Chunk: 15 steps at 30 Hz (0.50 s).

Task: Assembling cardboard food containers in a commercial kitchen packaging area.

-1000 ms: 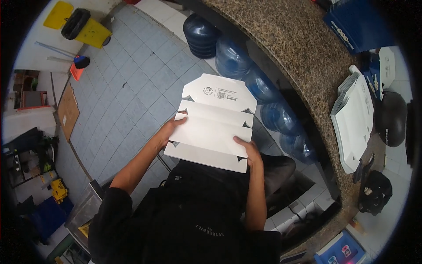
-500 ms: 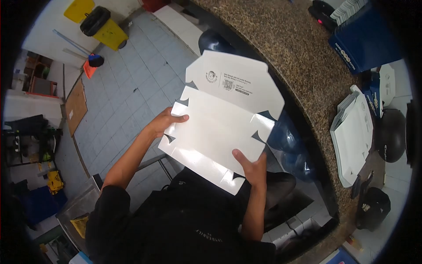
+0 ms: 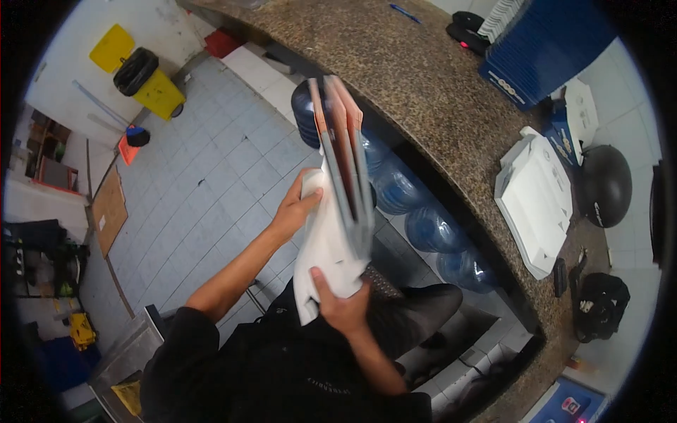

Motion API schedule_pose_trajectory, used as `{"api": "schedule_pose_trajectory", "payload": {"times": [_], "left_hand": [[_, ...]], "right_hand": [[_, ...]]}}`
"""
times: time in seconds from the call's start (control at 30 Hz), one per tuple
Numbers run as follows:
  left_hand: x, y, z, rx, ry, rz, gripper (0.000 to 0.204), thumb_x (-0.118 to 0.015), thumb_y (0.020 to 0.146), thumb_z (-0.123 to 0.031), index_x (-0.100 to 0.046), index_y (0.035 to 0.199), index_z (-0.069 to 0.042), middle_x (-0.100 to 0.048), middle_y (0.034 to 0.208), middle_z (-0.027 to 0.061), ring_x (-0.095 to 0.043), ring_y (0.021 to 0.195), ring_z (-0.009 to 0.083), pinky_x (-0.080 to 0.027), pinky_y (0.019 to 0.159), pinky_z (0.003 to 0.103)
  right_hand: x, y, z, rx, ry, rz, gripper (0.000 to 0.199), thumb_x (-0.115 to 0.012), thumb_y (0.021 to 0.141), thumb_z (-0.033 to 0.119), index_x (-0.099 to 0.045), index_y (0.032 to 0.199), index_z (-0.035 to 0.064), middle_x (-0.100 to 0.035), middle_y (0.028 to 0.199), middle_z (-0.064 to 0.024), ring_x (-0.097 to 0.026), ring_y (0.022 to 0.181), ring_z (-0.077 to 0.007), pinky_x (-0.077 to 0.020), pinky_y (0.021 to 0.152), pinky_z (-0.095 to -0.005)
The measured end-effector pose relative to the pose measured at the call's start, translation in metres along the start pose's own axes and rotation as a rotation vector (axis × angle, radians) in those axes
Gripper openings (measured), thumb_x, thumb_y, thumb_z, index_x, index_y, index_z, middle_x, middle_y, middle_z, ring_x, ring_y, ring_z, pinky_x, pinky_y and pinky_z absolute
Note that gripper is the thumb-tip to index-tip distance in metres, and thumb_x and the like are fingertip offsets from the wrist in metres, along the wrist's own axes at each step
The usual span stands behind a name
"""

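Above my lap I hold a small stack of flat white cardboard box blanks (image 3: 326, 243), turned nearly edge-on and blurred by motion. The far ends spread apart into several layers with dark and orange-brown faces between them. My left hand (image 3: 295, 209) grips the left side, thumb on the white face. Nearer to me, my right hand (image 3: 344, 303) is closed on the lower end, its thumb lying across the card. The fingers behind the blanks are mostly hidden.
A speckled stone counter (image 3: 416, 84) curves along the right. It bears folded white cardboard boxes (image 3: 536, 204), a dark blue box (image 3: 543, 49), a black helmet (image 3: 605, 185) and a black cap (image 3: 601, 303). Large blue water jugs (image 3: 434, 229) stand beneath. A yellow bin (image 3: 159, 95) stands far left.
The blanks have swung from lying broad and flat toward me to nearly edge-on, their layers parting. My right hand has moved left, closer to my left hand. The view has shifted slightly.
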<state>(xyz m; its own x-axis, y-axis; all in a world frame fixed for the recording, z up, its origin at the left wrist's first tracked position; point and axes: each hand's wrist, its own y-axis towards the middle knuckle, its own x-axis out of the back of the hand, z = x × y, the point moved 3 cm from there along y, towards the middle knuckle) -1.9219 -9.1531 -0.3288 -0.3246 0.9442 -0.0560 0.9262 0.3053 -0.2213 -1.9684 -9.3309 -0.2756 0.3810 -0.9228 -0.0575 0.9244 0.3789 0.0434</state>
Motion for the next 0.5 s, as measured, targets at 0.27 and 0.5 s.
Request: {"api": "schedule_pose_trajectory", "payload": {"times": [0.27,0.5], "left_hand": [[-0.027,0.004,0.000,0.065,0.040,0.381,0.066,-0.045,0.091,-0.044,-0.027,0.137,0.001,-0.039,0.133,0.0161,-0.033,0.129,0.0234,-0.019,0.109,0.031],[0.030,0.014,0.024,0.537,-0.416,0.314,0.049,-0.032,0.096,-0.036,-0.049,0.127,-0.002,-0.058,0.119,0.0156,-0.059,0.106,0.0224,-0.048,0.091,0.036]], "right_hand": [[0.019,-0.016,-0.026,-0.095,0.046,-0.199,0.018,-0.069,0.082,0.010,-0.063,0.092,-0.0046,-0.068,0.084,-0.0095,-0.066,0.076,-0.0148,-0.0499,0.065,-0.0281],[0.093,-0.019,-0.039,-0.075,0.088,-0.119,0.027,-0.067,0.083,0.007,-0.059,0.105,-0.0073,-0.066,0.096,-0.0108,-0.062,0.086,-0.0183,-0.0478,0.078,-0.0298]]}}
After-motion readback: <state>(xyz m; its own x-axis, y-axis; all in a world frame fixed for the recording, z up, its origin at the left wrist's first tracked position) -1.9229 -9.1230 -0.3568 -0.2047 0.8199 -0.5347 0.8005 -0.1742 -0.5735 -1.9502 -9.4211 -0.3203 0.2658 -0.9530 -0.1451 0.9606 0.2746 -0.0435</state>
